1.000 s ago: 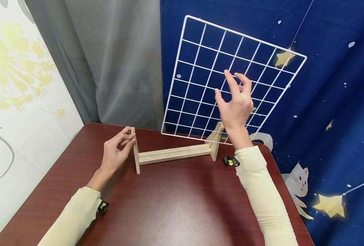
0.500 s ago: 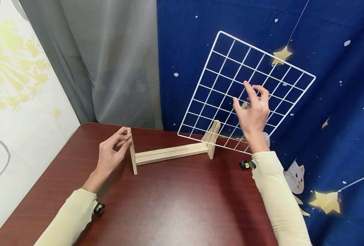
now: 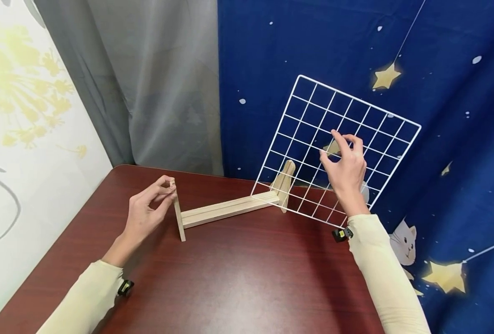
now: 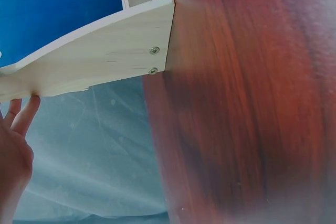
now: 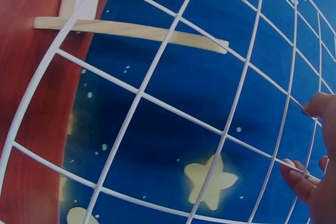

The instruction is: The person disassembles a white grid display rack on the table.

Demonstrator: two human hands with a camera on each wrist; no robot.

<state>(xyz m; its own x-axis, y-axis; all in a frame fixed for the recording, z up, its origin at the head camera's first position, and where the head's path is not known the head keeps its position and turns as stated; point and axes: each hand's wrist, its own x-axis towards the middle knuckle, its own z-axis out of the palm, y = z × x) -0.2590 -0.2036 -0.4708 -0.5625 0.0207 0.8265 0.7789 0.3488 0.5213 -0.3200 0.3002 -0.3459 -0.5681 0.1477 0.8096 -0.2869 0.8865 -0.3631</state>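
A pale wooden stand, its long rail (image 3: 226, 211) joined to an upright panel at each end, sits on the table. My left hand (image 3: 146, 211) pinches the top of the left end panel (image 3: 179, 218), whose outer face shows two screws in the left wrist view. Raised at the right, my right hand (image 3: 347, 171) grips a white wire grid panel (image 5: 140, 93) between thumb and fingers near its middle. The grid hangs tilted in the air, and its lower left corner overlaps the stand's right end panel (image 3: 287, 178) in the head view.
The dark red-brown table (image 3: 230, 278) has its back edge just behind the stand. A grey curtain (image 3: 167, 83) and a blue curtain (image 3: 255, 55) with stars hang behind it. At the left stands a white patterned backdrop (image 3: 34, 176).
The right hand has carried the wire grid down and to the right, from above the stand to beside its right end. My left hand stays at the left panel, which has shifted slightly left.
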